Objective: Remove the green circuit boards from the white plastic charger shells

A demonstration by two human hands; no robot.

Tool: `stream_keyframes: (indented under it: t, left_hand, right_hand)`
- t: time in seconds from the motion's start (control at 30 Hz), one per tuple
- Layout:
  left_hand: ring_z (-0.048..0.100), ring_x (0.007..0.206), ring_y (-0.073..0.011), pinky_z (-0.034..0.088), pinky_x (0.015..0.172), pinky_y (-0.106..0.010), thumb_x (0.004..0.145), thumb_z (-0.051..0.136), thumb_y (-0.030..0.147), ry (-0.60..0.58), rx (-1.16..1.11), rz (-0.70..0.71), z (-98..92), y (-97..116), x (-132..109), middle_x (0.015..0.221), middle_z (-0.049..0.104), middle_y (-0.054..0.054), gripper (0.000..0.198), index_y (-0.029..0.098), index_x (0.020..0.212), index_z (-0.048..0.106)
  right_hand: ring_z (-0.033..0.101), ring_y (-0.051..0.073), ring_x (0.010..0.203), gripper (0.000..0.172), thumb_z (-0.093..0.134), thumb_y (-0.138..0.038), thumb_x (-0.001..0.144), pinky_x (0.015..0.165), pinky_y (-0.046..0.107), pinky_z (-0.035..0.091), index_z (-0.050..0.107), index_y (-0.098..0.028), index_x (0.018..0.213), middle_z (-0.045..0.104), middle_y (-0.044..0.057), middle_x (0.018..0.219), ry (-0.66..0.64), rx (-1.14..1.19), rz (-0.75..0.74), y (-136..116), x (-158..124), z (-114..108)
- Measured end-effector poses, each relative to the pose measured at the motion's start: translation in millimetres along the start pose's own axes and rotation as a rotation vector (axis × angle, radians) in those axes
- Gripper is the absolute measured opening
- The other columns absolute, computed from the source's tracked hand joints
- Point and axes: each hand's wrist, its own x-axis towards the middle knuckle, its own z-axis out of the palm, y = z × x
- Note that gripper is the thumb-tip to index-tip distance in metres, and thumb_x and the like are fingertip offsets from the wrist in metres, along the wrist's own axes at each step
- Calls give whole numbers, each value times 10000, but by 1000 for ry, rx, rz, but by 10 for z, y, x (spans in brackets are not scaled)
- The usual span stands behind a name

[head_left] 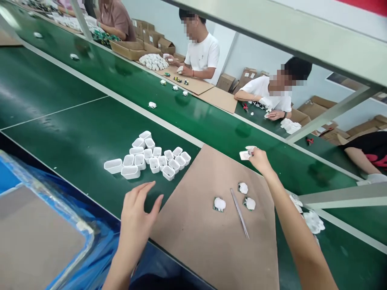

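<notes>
My left hand (139, 203) hovers with fingers apart, holding nothing, just in front of a cluster of small white plastic cases (139, 161) with open tops. Out over the green belt, my right hand (259, 159) is closed on a small white plastic case (245, 155); its fingertips partly cover it. On the brown cardboard sheet (208, 241) between my arms lie metal tweezers (239, 213). Around the tweezers sit three green circuit boards topped with white pads, among them a left one (219, 204) and a right one (249, 203).
A green conveyor belt (208, 125) runs across, carrying several small white pieces. Co-workers sit along its far side, one in a white shirt (204, 52). A metal post (335, 197) stands at right, near white items (313, 222). Blue plastic wrap (99, 245) edges the left.
</notes>
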Motion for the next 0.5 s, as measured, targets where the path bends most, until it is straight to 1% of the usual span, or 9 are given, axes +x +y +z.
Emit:
stream_keyframes:
  t: [0.07, 0.13, 0.2, 0.23, 0.3, 0.37, 0.4, 0.47, 0.5]
  left_hand:
    - [638, 976, -291, 566, 799, -433, 956, 587, 313, -61, 28, 9, 51, -70, 90, 1098, 663, -121, 356, 199, 1293, 568]
    - [644, 859, -251, 551, 707, -358, 964, 560, 310, -116, 25, 27, 127, -72, 153, 982, 660, -81, 364, 213, 1315, 563]
    - [629, 742, -208, 509, 625, -297, 970, 535, 297, -172, 17, 27, 194, -54, 209, 869, 629, -37, 367, 222, 1327, 568]
    - [618, 695, -192, 491, 602, -283, 972, 524, 294, -202, 14, 25, 217, -51, 240, 839, 615, -23, 371, 221, 1333, 570]
    - [607, 647, -175, 472, 591, -277, 981, 505, 303, -258, 18, 25, 246, -69, 314, 830, 611, -11, 388, 219, 1355, 563]
    - [607, 630, -172, 456, 584, -280, 990, 493, 320, -292, 34, 29, 264, -113, 393, 843, 619, -10, 392, 221, 1363, 561]
    - [608, 629, -174, 445, 577, -282, 992, 492, 326, -298, 48, 33, 274, -140, 430, 848, 623, -12, 382, 224, 1351, 569]
    - [615, 648, -185, 428, 570, -286, 994, 492, 324, -290, 70, 46, 297, -190, 487, 850, 628, -19, 335, 228, 1297, 597]
    - [622, 675, -195, 430, 582, -290, 993, 494, 321, -280, 78, 58, 308, -207, 504, 858, 632, -26, 301, 227, 1253, 614]
  right_hand:
    - [682, 173, 906, 251, 620, -378, 989, 775, 333, 594, 646, -172, 1130, 675, 49, 1085, -4, -25, 5, 296, 216, -22]
    - [682, 180, 926, 267, 637, -376, 979, 786, 342, 596, 639, -173, 1154, 671, 54, 1109, -25, -47, 22, 494, 357, -11]
    - [682, 183, 938, 274, 640, -372, 978, 800, 359, 601, 634, -173, 1167, 672, 60, 1126, -49, -58, 23, 589, 415, 22]
    - [684, 191, 958, 273, 639, -368, 978, 813, 373, 603, 632, -178, 1175, 674, 66, 1139, -61, -60, 21, 588, 400, 39]
    - [689, 235, 1048, 266, 613, -362, 988, 849, 396, 601, 630, -219, 1212, 680, 73, 1172, -97, -53, 9, 471, 254, 58]
    - [670, 277, 1174, 291, 574, -375, 996, 874, 370, 593, 622, -299, 1273, 686, 61, 1220, -178, -31, -23, 194, -43, 57]
    - [656, 288, 1218, 359, 583, -385, 986, 892, 353, 592, 593, -317, 1339, 676, 55, 1278, -259, -13, -53, 12, -233, 57]
    - [666, 292, 1206, 600, 789, -429, 829, 923, 377, 613, 569, -348, 1381, 652, 37, 1364, -450, 34, -143, -374, -638, 86]
    - [645, 309, 1235, 696, 837, -385, 788, 980, 433, 600, 541, -332, 1415, 630, 56, 1404, -536, 32, -174, -547, -827, 120]
